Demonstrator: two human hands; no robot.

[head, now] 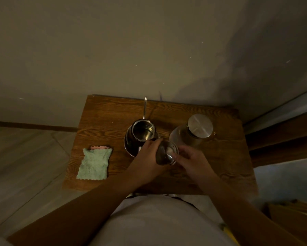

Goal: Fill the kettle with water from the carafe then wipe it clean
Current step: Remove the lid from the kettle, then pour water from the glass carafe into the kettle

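A steel kettle [142, 133] stands open-topped at the middle of the small wooden table [103, 118], its thin handle pointing away toward the wall. To its right stands a glass carafe [184, 137] capped by a round metal lid [200, 128]. Just in front of the kettle, the round steel kettle lid [167, 154] is held tilted between both hands: my left hand [147, 157] grips its left side and my right hand [190, 160] touches its right edge with fingers. A folded green cloth [94, 164] with a pink edge lies flat at the table's left front.
The table stands against a plain wall [149, 50] in a dim room. Pale floor [21, 157] lies to the left. A dark wooden ledge [280, 132] and a pale surface [287, 180] lie close on the right. My white shirt [158, 224] fills the lower frame.
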